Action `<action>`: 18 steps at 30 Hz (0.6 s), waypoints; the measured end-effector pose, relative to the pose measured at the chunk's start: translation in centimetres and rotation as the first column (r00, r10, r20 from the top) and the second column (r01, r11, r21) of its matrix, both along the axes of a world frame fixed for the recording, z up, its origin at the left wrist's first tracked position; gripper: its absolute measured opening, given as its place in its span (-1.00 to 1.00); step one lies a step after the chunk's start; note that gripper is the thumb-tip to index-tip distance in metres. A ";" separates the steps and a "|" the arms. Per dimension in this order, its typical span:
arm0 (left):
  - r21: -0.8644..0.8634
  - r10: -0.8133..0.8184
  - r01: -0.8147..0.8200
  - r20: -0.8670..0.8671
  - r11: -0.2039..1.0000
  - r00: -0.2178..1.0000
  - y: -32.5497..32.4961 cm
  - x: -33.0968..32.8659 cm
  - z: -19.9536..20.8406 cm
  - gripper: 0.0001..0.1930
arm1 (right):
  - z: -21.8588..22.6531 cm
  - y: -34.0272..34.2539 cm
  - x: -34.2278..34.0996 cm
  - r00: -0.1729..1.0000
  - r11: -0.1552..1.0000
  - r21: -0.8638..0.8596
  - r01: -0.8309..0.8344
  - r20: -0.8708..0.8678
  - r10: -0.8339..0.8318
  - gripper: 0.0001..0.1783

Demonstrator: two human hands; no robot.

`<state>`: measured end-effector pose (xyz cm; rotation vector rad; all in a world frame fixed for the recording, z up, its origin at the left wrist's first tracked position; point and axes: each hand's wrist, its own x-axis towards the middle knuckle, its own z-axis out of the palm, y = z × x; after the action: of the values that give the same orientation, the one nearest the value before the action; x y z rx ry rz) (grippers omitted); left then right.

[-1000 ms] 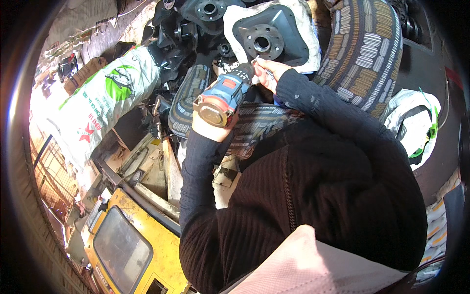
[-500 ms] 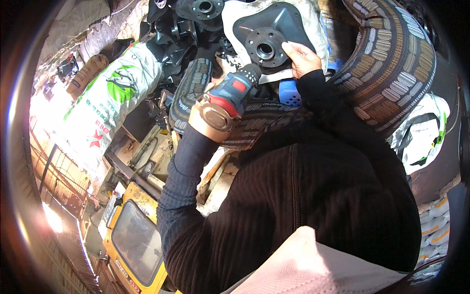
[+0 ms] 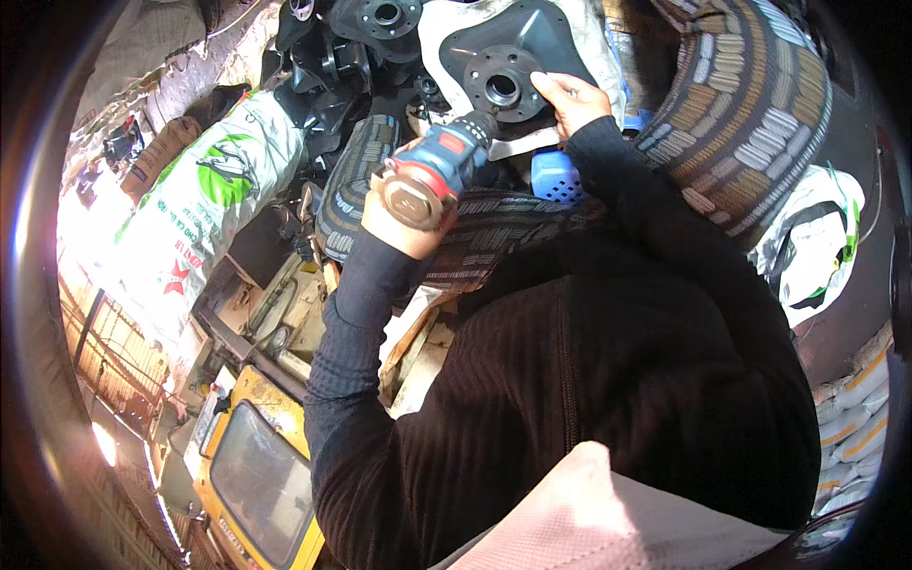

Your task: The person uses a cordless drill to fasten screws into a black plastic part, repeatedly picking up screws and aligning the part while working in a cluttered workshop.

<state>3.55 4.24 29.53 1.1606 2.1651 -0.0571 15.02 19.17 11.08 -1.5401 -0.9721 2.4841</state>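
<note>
A black part [image 3: 546, 40] with a round, holed flange and a central bore lies in front of me on a white sack [image 3: 435, 43]. My left hand [image 3: 410, 233] is wrapped round a blue and red cordless drill [image 3: 445, 160]. The drill's chuck points at the near left side of the flange, and its tip is hard to make out there. My right hand [image 3: 578, 106] has thumb and finger pinched together at the flange's right rim. Whatever sits between those fingertips, if anything, is too small to tell.
Similar black flanged parts [image 3: 378, 17] are heaped at the far left. Patterned tyre-like rings curve around the work, one nearer [image 3: 494, 233] and one at right [image 3: 760, 114]. A blue perforated object [image 3: 556, 178] sits between. A white-green sack [image 3: 223, 180] and yellow machine [image 3: 242, 404] are left.
The view has shifted slightly, so the scene sits a little higher and further left. The drill still points at the flange, and my right fingertips are still at its rim.
</note>
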 end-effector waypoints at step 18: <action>0.267 0.230 -0.264 0.151 0.927 0.961 -2.4 8.5 3.0 -0.50 | 3.4 2.4 4.2 0.751 0.822 -0.548 -0.153 -0.605 -0.264 -0.61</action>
<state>12.04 1.87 32.53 1.0023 2.2457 0.4376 19.26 21.56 14.48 -0.5578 -0.0456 3.0607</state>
